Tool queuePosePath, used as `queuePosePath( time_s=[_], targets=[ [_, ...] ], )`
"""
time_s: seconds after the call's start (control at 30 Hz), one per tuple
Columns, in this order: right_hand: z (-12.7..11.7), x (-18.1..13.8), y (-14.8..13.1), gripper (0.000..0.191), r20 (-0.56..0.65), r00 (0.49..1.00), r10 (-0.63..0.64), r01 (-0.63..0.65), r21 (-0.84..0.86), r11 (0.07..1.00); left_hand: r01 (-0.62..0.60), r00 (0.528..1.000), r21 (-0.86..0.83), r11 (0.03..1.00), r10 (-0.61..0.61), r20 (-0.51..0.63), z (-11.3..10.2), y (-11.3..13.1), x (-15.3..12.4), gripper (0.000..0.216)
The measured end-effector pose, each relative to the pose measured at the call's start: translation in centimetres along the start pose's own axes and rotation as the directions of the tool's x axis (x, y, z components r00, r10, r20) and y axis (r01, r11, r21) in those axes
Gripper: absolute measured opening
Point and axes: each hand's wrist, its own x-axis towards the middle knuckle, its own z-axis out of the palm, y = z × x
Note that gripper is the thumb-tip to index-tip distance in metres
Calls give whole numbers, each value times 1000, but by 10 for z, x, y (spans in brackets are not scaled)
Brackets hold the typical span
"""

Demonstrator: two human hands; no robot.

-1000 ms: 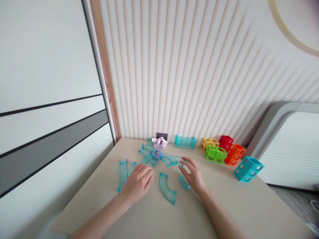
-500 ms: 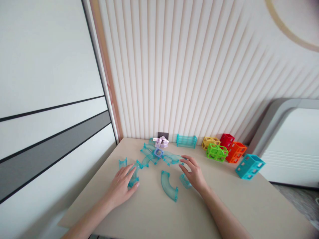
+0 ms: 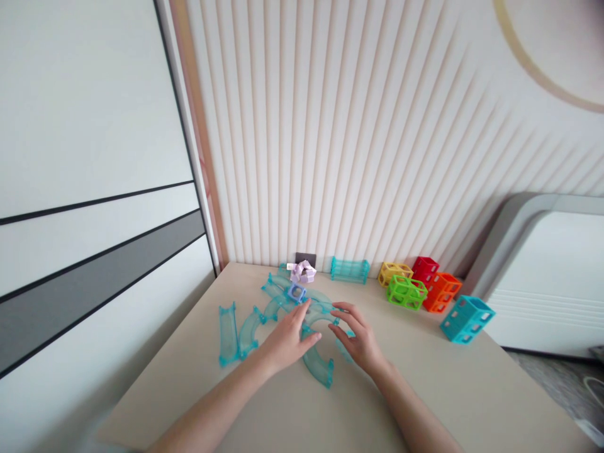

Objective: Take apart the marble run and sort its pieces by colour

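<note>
My left hand (image 3: 287, 340) lies with fingers spread over the upper end of a curved clear-teal track piece (image 3: 318, 365) at the table's middle. My right hand (image 3: 357, 338) is open beside it, fingers apart, hovering over a small teal piece (image 3: 343, 347) that it partly hides. To the left lie a straight teal track (image 3: 227, 324) and another curved one (image 3: 249, 331). Behind the hands is a cluster of teal track pieces (image 3: 278, 292) with a small purple cube (image 3: 297, 292).
Along the wall stand a pale lilac block (image 3: 303, 271), a teal ribbed piece (image 3: 350, 269), and yellow (image 3: 394, 272), green (image 3: 407, 292), red (image 3: 426, 266), orange (image 3: 441, 292) and blue (image 3: 467, 318) lattice cubes. The beige table (image 3: 448, 390) ends at left and front edges.
My left hand has left the curved track at the left and moved right onto the middle curved piece. My right hand has shifted slightly toward it.
</note>
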Motion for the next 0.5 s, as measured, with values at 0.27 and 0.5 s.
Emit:
queuePosePath(
  time_s=[0.27,0.5],
  targets=[
    [10,-3,3,34,-10,967,254,-254,-83,964,1,946,38,999,11,-324,13,-23,-2,60],
    [17,6,-24,48,561,827,33,39,-116,993,-21,923,127,992,69,-379,5,-21,-6,62]
  ],
)
